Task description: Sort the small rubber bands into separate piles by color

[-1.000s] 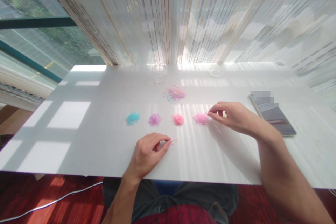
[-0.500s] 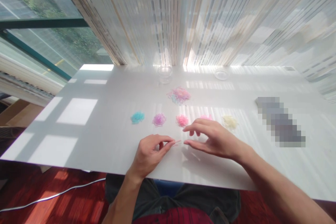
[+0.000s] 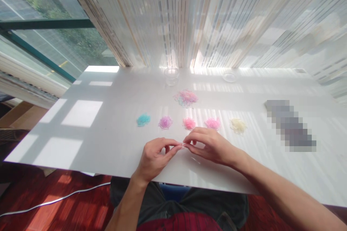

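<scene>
Near the table's front edge, my left hand (image 3: 157, 157) pinches a thin, pale pink band (image 3: 183, 145) between thumb and index finger. My right hand (image 3: 213, 146) meets it from the right, its thumb and fingertip closed on the band's other end. Just beyond my hands runs a row of small piles: teal (image 3: 143, 120), purple (image 3: 165, 122), coral pink (image 3: 189, 123), bright pink (image 3: 213, 123) and pale yellow (image 3: 238, 125). Behind the row is a larger mixed pile (image 3: 186, 97) of pink, purple and light blue bands.
A clear round container (image 3: 171, 76) stands at the back of the white table (image 3: 121, 144), with a clear shallow lid or dish (image 3: 229, 76) to its right. A blurred dark oblong object (image 3: 291, 125) lies on the right. Curtains hang behind the table.
My right hand has moved left and its open fingers have closed on the free end of the band. The bright pink pile is now uncovered. My left hand has kept its pinch.
</scene>
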Available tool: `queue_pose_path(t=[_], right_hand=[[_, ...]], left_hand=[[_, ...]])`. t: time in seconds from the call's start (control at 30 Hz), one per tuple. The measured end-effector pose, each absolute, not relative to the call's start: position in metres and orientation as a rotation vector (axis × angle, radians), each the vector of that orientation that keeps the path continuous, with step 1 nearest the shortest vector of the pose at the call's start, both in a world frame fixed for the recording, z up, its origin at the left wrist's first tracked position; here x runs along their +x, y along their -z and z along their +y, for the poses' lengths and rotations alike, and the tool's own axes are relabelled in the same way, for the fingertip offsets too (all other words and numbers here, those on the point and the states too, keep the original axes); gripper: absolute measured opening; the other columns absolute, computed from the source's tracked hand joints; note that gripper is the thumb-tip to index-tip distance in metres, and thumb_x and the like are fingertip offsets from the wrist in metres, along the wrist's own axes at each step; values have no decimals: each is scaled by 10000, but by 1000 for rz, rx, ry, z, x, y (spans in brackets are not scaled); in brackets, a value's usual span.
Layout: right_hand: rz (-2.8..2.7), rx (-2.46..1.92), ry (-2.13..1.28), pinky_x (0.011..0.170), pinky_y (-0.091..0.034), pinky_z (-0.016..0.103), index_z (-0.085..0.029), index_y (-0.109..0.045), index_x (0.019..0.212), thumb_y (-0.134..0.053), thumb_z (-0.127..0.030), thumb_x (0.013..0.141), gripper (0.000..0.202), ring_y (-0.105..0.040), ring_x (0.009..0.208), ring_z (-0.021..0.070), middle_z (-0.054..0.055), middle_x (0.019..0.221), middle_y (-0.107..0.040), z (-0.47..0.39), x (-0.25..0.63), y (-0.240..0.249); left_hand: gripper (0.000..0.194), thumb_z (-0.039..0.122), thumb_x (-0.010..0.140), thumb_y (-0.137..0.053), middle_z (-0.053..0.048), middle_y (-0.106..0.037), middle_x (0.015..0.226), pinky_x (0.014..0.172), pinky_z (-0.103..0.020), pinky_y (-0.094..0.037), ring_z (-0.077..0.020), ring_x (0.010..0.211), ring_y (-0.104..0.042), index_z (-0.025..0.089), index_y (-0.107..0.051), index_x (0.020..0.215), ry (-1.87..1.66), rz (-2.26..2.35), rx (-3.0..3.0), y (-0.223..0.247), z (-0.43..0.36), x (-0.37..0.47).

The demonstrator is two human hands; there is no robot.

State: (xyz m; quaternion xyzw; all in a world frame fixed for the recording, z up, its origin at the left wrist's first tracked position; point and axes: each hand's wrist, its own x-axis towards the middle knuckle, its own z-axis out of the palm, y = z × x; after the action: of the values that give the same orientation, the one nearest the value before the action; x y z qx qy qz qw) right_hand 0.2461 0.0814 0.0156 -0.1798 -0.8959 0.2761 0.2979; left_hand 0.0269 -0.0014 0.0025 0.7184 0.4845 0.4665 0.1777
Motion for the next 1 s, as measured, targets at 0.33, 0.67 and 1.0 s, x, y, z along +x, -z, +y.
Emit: queue_pose_path(t=[0.33,0.67,1.0], right_hand=[[-2389,-465,-697,649,-517,282,-170,-685,987,-600,-185,996,87,-646,724,162,44,794,-704,80,246,-17],[-2364,-497,-687,650,-514,274,-190,-652,959,-588,-150,955,75,-637,718,153,33,806,-696,81,247,-17],[-2356,-489,-683,647,-518,269,-191,-650,962,-583,-150,963,78,-631,719,148,31,805,-689,81,246,-20]], left_hand=[[23,218,934,-746,4,-777,797,656,-228,-558,-101,588,-629,206,-758,950,-1281,1401,2022,-3,-1,28],[79,194,930,-717,-16,-795,868,618,-205,-566,-86,577,-624,196,-749,1002,-1270,1445,1966,-4,-1,30],[30,184,925,-727,1,-776,781,622,-221,-551,-95,557,-606,193,-749,944,-1286,1458,2042,-3,0,30]])
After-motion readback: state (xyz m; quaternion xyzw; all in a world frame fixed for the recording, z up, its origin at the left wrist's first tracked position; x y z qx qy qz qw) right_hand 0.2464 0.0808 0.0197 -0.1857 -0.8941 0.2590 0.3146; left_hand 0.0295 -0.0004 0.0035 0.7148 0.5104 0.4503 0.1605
